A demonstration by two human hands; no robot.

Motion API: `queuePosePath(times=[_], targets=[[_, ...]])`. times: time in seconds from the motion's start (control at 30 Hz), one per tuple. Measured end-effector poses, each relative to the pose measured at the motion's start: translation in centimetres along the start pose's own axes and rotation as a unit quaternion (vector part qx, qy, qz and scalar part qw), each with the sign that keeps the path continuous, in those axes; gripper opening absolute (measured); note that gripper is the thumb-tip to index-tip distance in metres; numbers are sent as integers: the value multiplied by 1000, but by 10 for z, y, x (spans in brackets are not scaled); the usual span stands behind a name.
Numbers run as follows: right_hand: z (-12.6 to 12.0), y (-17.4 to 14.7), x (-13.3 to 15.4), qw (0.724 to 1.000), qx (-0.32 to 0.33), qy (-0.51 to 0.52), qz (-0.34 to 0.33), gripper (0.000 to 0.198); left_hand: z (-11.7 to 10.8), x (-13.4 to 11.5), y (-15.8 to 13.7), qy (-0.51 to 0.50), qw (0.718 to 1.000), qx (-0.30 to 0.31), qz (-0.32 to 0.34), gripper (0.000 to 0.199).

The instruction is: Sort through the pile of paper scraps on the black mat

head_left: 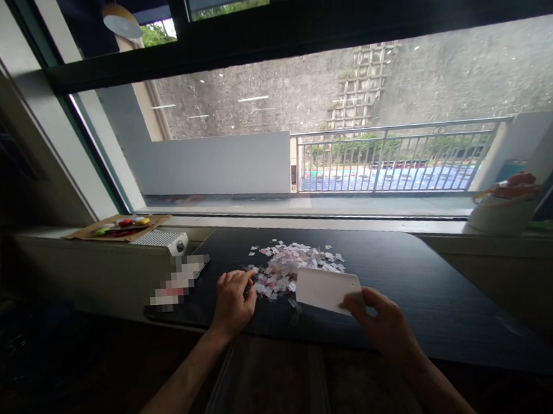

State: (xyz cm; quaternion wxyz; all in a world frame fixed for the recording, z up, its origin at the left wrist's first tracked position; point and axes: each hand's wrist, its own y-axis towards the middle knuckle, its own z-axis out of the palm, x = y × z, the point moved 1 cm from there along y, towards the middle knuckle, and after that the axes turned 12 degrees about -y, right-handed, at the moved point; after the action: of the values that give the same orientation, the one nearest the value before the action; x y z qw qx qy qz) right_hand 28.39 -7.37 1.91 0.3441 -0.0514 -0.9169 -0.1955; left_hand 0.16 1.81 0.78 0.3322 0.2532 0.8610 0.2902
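A loose heap of small white and pinkish paper pieces point(280, 260) lies on the dark tabletop point(382, 244). At the heap's left edge is my left hand point(236, 299), palm down, its fingers curled together and the fingertips against the nearest pieces. Whether a piece is pinched in them is hard to make out. My right hand point(381, 316) grips a flat white rectangular card point(326, 289) by its right end, thumb on the near face. A small hole shows near the card's upper right corner. The card is held tilted over the heap's front right side and hides part of it.
A blurred-out flat item point(181, 284) rests at the table's left end. Beyond it are a white heater point(161, 241) and a brown board point(113, 228) bearing colourful small things. A white container point(504, 208) stands on the sill at right, below the large window.
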Motion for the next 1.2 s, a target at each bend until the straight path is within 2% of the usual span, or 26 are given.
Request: queuePosePath(times=[0.17, 0.3, 0.5, 0.73, 1.07, 1.2], targets=[[7, 1, 0, 999, -39, -2, -23, 22, 1, 1, -1, -2, 1000, -2, -6, 28], [5, -6, -2, 1000, -7, 28, 1, 23, 2, 1, -1, 1, 1000, -3, 2, 27], [-3, -14, -6, 997, 5, 39, 63, 28, 1, 1, -1, 1, 1000, -3, 6, 26], [5, -27, 0, 992, 57, 93, 63, 26, 2, 2, -2, 8, 1000, -1, 10, 26], [-3, -30, 8, 986, 50, 132, 91, 22, 2, 1, -2, 1, 1000, -2, 5, 27], [-2, -31, 8, 985, 103, 119, 72, 24, 2, 0, -1, 2, 1000, -1, -1, 27]])
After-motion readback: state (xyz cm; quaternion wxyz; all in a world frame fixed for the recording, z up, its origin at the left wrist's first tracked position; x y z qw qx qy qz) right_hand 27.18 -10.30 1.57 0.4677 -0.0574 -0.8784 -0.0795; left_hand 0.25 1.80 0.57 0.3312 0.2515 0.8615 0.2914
